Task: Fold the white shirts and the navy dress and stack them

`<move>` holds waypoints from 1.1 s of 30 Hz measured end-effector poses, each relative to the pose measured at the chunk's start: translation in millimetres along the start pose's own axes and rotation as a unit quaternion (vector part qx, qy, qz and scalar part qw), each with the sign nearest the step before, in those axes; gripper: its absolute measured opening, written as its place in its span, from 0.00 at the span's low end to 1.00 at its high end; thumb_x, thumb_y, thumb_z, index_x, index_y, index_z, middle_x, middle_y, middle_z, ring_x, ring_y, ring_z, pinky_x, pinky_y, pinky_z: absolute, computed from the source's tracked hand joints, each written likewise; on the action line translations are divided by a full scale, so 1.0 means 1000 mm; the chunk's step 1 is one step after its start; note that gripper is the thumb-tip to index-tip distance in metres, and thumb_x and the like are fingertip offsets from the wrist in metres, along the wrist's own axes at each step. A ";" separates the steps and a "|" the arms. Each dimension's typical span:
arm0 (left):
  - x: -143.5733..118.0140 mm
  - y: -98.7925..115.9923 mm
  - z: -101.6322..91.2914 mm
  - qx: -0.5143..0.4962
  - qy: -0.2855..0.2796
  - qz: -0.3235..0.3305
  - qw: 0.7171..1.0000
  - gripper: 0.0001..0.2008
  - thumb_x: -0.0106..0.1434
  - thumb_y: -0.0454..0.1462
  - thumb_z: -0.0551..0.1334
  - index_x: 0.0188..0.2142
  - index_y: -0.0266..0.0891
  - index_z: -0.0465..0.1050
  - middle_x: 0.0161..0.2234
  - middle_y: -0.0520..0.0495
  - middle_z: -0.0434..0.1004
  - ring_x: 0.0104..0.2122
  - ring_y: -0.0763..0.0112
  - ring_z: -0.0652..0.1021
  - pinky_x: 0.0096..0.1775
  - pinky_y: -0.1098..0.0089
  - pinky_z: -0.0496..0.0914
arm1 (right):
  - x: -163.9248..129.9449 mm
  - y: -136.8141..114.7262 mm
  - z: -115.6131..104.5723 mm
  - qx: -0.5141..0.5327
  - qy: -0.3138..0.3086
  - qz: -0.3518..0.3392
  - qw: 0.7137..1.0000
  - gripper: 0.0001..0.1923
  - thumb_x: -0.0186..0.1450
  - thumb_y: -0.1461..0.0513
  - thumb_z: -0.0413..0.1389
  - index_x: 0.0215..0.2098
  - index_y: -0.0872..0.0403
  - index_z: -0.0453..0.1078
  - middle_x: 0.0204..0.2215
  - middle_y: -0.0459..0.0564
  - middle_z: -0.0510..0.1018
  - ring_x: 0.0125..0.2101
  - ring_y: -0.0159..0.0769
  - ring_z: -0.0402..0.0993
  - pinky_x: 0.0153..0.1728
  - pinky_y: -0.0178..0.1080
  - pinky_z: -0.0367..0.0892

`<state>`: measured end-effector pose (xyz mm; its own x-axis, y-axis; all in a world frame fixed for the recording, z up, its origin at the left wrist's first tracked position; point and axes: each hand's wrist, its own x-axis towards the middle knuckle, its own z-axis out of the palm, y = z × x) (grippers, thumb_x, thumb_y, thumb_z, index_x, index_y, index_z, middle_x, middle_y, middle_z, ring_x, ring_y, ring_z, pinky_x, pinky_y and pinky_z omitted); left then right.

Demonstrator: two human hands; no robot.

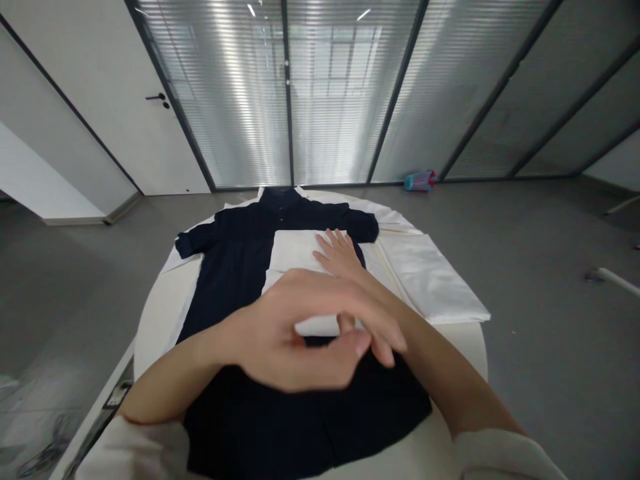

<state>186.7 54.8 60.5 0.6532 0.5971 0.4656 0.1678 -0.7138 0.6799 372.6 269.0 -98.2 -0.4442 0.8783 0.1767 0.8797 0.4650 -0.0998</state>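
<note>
A navy short-sleeved shirt with a buttoned collar lies spread on the white rounded table, its collar at the far side. On its middle rests a flat white rectangular piece; whether it is cloth or board, I cannot tell. My right hand lies flat with spread fingers on this piece's far right part. Nearer the camera, my left hand hovers across the shirt, slightly blurred. Its fingers curve, the thumb stands apart from them, and nothing shows in its grip. It hides part of the white piece and the shirt.
White folded fabric covers the table's right side and overhangs its edge slightly. More white cloth shows beneath the shirt. A blue and pink object lies on the floor by the glass partition. Cables lie at lower left.
</note>
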 end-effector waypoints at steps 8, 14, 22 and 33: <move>0.045 -0.205 -0.046 0.229 0.147 -0.328 0.905 0.10 0.57 0.31 0.66 0.40 0.37 0.78 0.42 0.40 0.76 0.50 0.50 0.75 0.53 0.60 0.67 | 0.009 0.014 -0.014 0.073 0.060 0.109 0.990 0.31 0.73 0.50 0.45 0.68 0.58 0.58 0.65 0.62 0.63 0.63 0.53 0.60 0.62 0.52 0.57; 0.017 -0.265 -0.064 0.044 0.186 -0.451 0.872 0.12 0.48 0.38 0.73 0.21 0.38 0.71 0.23 0.48 0.70 0.35 0.55 0.77 0.39 0.62 0.70 | 0.018 0.041 -0.014 0.126 0.012 0.258 0.958 0.31 0.68 0.47 0.52 0.54 0.65 0.72 0.51 0.70 0.73 0.54 0.58 0.71 0.55 0.52 0.64; 0.018 -0.271 -0.067 -0.137 0.200 -0.423 0.873 0.26 0.45 0.39 0.76 0.44 0.33 0.75 0.40 0.40 0.80 0.41 0.57 0.80 0.44 0.59 0.75 | 0.025 0.055 -0.003 0.220 0.032 0.251 0.942 0.30 0.60 0.49 0.61 0.54 0.57 0.67 0.50 0.61 0.76 0.50 0.52 0.74 0.52 0.51 0.67; -0.005 -0.252 -0.054 -0.150 0.220 -0.335 0.904 0.52 0.43 0.36 0.76 0.65 0.31 0.57 0.43 0.39 0.81 0.44 0.50 0.80 0.50 0.52 0.73 | 0.023 0.044 -0.030 0.559 0.190 0.175 0.788 0.34 0.57 0.53 0.64 0.57 0.57 0.63 0.46 0.59 0.81 0.44 0.47 0.79 0.46 0.48 0.74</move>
<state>101.0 251.5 -82.7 0.1113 0.9934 0.0278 0.1650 -0.0460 0.9852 406.4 306.1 -69.1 0.0614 0.9767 0.2056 0.1429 0.1952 -0.9703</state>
